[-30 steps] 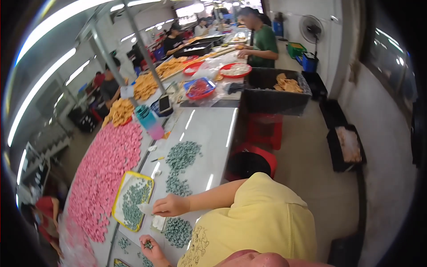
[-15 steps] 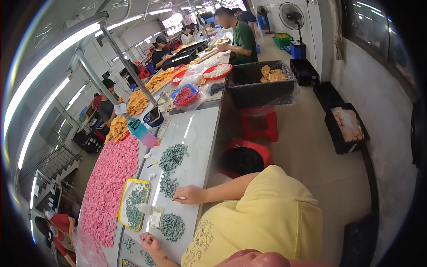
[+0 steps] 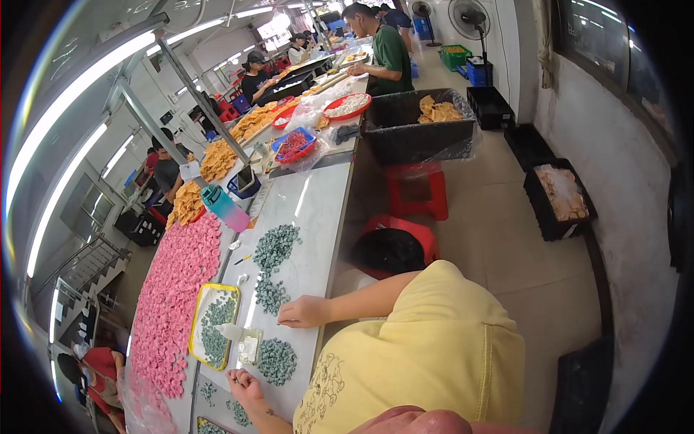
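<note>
My right hand (image 3: 303,312) rests low over the table (image 3: 312,210), its fingertips pinched together; what they hold is too small to make out. Nearest to it is a small heap of grey-green pieces (image 3: 271,295), with a larger heap (image 3: 277,246) beyond. My left hand (image 3: 246,389) is curled closed, palm partly up, and its contents are hidden. Between the hands lies a round heap of the same pieces (image 3: 277,362). Beside that, a white squeeze bottle (image 3: 230,331) lies over a yellow-rimmed tray (image 3: 191,340) of green pieces, touching a small clear square container (image 3: 250,347).
Pink pieces (image 3: 177,304) cover the table's far side. A blue-pink bottle (image 3: 225,208), a yellow pen-like tool (image 3: 243,259) and a red basket (image 3: 296,147) stand or lie farther along. Red stools (image 3: 416,189) and a large black bin (image 3: 419,148) are alongside. Other people work down the line.
The whole view has shifted slightly. Both my hands keep nearly the same place and closed pose. Farther off, the person in green has raised their head a little.
</note>
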Motion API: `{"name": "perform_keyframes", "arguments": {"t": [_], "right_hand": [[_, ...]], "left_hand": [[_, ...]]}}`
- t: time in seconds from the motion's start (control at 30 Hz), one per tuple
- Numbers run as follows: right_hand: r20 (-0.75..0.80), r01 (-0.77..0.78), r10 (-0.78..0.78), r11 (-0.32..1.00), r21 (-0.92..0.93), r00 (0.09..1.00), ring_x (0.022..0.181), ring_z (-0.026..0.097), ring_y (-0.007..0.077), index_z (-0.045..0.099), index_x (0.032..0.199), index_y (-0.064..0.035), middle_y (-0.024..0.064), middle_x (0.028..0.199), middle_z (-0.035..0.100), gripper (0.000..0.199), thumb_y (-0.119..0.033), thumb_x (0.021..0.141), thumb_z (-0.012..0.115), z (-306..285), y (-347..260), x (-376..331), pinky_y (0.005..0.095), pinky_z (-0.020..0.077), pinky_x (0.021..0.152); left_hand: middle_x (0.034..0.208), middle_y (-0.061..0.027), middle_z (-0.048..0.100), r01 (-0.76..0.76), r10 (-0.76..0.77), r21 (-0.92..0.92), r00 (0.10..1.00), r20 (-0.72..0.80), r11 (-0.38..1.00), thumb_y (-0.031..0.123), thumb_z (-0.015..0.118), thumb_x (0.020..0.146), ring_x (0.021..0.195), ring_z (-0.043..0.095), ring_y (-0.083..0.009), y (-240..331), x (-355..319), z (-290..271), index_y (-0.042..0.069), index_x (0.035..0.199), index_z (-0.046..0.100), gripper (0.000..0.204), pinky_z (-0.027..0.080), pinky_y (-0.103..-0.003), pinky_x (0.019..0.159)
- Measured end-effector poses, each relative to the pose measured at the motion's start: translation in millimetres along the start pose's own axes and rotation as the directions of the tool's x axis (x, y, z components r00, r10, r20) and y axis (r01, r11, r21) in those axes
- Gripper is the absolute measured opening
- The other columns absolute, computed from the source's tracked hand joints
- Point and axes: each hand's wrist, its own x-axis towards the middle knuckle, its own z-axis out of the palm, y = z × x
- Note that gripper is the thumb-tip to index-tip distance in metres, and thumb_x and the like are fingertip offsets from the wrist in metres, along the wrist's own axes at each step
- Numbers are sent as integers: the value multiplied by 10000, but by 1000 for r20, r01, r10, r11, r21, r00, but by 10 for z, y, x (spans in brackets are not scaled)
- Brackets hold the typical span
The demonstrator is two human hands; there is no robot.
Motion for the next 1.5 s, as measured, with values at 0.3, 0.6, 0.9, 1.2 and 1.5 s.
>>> {"name": "perform_keyframes", "arguments": {"t": [0.3, 0.6, 0.9, 1.2, 1.5], "right_hand": [[5, 8, -8, 999, -37, 1000, 692, 599, 241, 601, 882, -78, 41, 854, 592, 95, -133, 805, 598, 45, 26, -56, 326, 500, 594], [-35, 22, -23, 999, -42, 999, 653, 598, 231, 619, 864, -86, 27, 858, 595, 87, -129, 789, 618, 53, 198, -41, 308, 503, 572], [22, -10, 11, 999, -48, 1000, 664, 592, 222, 593, 865, -80, 30, 837, 576, 83, -125, 795, 604, 315, 364, 357, 312, 494, 558], [42, -61, 60, 998, 23, 997, 646, 599, 208, 620, 849, -78, 34, 811, 599, 76, -101, 777, 630, 604, 630, 932, 292, 498, 556], [18, -130, 129, 978, 161, 991, 499, 525, 153, 633, 845, -40, 64, 754, 602, 87, -69, 764, 650, 1436, 1178, 1901, 260, 433, 453]], "left_hand": [[637, 2, 374, -104, 132, 197, 982, -135, 975, 91, 473, 897, 468, 250, -87, 48, 21, -21, 37, 860, 474, 66, 174, -205, 347], [765, -39, 459, -70, 110, 290, 986, -126, 955, -16, 461, 857, 509, 304, -88, -168, 55, 38, -6, 1100, 471, 243, 239, -196, 391], [794, -36, 486, -30, 51, 262, 996, -74, 965, 148, 511, 911, 538, 320, -75, -39, 229, 251, 26, 1065, 491, 198, 234, -178, 380], [891, -50, 524, -109, 148, 316, 984, -103, 942, 125, 523, 904, 527, 302, -59, 368, 678, 428, 6, 1082, 493, 216, 215, -167, 370], [702, 7, 407, -127, 208, 379, 961, -182, 917, 233, 458, 939, 489, 280, -54, 999, 1204, 536, 70, 848, 439, 187, 196, -187, 362]]}}
